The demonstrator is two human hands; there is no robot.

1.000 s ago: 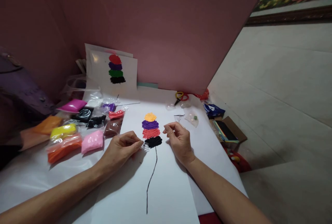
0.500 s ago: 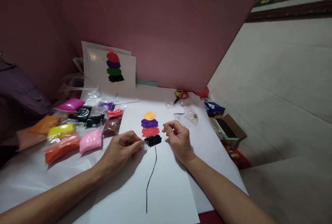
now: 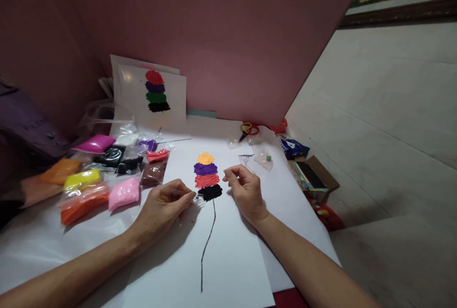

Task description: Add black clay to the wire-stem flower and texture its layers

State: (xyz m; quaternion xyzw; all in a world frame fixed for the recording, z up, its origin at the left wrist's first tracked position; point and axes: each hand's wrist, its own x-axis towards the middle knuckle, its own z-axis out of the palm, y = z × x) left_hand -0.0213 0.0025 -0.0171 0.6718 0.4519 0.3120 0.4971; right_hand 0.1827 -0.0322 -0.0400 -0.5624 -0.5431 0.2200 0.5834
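At the left of the frame, on the white tabletop [image 3: 303, 217]: clear bags of coloured clay, among them magenta [image 3: 95, 144], yellow [image 3: 82, 180], orange [image 3: 84, 204], pink [image 3: 124, 194] and brown [image 3: 153, 173]. Upper left: one upright sheet [image 3: 174, 103], leaning by the wall, with red, purple, green and black bands. Left of centre: left hand [image 3: 164, 207], thumb and fingers pinching a small pale pronged tool [image 3: 200, 198], mostly hidden, at the black band's left edge. Centre: one clay stack [image 3: 206, 169], yellow, purple, coral and black from top down, on white paper [image 3: 171, 274]; below it, a drawn black line [image 3: 204, 251]. Right of centre: right hand [image 3: 246, 193], curled, thumb and forefinger tips close together beside the stack; cannot tell whether they grip anything. Behind it: scissors [image 3: 246, 129], yellow and red handles. Further right: blue packet [image 3: 294, 147]; cardboard box [image 3: 324, 172].
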